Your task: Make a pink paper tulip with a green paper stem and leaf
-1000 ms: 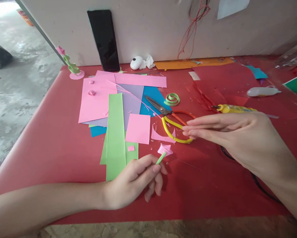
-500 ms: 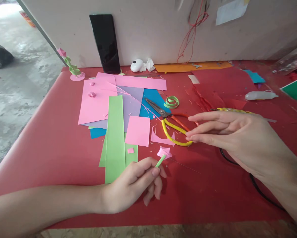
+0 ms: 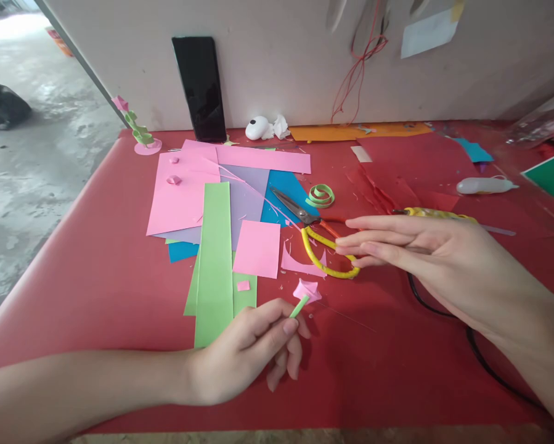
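Green paper stem with a small pink paper flower (image 3: 305, 291) sits pinched in the left hand (image 3: 249, 351), grip closed on the stem, low over the red table (image 3: 96, 277); too hard a pinch could crush it. Right hand (image 3: 424, 253) hovers flat-fingered and empty over the yellow-handled scissors (image 3: 320, 237), where a careless sweep might knock the bloom.

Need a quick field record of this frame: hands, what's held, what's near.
left hand: pinches the green stem of a small pink paper flower, lifted off the table
right hand: fingers straight and together, holding nothing visible, above the yellow-and-orange-handled scissors
surface: red table
paper: pink rectangle, long green strip, coiled green strip
back wall: black phone leaning upright
behind right hand: yellow glue gun, black cord
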A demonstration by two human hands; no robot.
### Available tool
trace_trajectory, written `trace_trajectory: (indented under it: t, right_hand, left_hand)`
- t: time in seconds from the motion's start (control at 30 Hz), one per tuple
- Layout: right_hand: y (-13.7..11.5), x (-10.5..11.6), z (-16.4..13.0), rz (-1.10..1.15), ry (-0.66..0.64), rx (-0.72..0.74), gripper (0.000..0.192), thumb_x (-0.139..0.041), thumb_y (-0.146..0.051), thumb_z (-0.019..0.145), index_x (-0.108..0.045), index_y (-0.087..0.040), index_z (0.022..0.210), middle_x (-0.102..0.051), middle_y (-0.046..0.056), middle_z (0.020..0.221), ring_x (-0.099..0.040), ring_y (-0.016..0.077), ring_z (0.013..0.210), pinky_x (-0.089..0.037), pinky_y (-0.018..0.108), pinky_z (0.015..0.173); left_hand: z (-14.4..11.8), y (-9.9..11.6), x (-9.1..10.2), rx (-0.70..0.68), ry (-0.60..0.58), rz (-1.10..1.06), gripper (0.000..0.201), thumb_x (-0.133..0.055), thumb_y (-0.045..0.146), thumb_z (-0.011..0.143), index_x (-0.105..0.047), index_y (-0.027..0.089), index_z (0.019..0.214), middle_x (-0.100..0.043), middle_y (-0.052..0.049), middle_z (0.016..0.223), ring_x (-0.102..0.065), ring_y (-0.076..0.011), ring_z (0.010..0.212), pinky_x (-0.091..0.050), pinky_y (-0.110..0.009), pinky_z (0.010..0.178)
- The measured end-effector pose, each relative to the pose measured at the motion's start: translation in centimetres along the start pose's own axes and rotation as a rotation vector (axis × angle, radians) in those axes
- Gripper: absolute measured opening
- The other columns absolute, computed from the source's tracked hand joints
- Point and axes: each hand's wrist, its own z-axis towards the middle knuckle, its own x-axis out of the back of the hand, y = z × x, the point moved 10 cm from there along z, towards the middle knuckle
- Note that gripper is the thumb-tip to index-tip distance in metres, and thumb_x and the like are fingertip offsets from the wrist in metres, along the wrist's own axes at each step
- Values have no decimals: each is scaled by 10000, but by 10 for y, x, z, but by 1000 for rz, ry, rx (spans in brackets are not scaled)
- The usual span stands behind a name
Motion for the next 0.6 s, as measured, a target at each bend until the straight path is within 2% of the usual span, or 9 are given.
trace_trajectory:
  t: [0.13, 0.23, 0.33, 0.43, 0.5, 0.6]
  right_hand:
    - [4, -3, 1, 8, -90, 25, 296, -607, -388, 824, -654, -288, 1099, -699, 22, 1090, -650, 235, 1044, -551, 386, 926]
    - [3, -2, 0, -7, -121, 47, 339, -559, -398, 846, -629, -285, 1158, -669, 43, 1158, -640, 266, 1060, -546, 435, 925]
    - [-1, 6, -1, -104, -19, 68, 375, -582, -400, 829, -617, -267, 1178, -690, 47, 1106, -700, 235, 889, -597, 393, 818]
    - [-13, 17, -4, -239, 147, 139, 308, -601, -392, 813, -676, -236, 1068, -728, 39, 946, -705, 188, 683, -619, 335, 671]
    - [-19, 16, -4, -286, 156, 188, 278, -570, -369, 826, -696, -224, 1028, -728, 39, 928, -695, 167, 641, -612, 299, 598]
    - [-21, 10, -2, -296, 90, 195, 298, -533, -324, 836, -684, -224, 1073, -721, 37, 973, -685, 140, 617, -588, 252, 525]
  left_hand:
    - [0, 0, 1, -2, 8, -2, 476, -395, 629, 857, -456, 157, 860, -524, 27, 614, -409, -29, 405, -347, -178, 456]
    - [0, -1, 1, -10, 5, -9, 463, -396, 616, 865, -455, 157, 864, -530, 25, 619, -415, -30, 411, -345, -176, 457]
    - [-1, 0, 1, -35, 3, -10, 439, -392, 592, 880, -453, 157, 871, -528, 26, 623, -418, -30, 420, -344, -175, 466]
    - [0, 0, 1, -50, 0, 7, 430, -384, 581, 889, -453, 156, 875, -531, 25, 620, -427, -33, 427, -345, -179, 475]
    - [0, 0, 1, -57, -3, 10, 430, -386, 580, 888, -452, 156, 876, -535, 25, 617, -427, -34, 426, -341, -181, 474]
    - [1, 2, 3, -66, 6, 4, 427, -399, 579, 885, -453, 155, 870, -541, 22, 619, -432, -35, 427, -334, -181, 470]
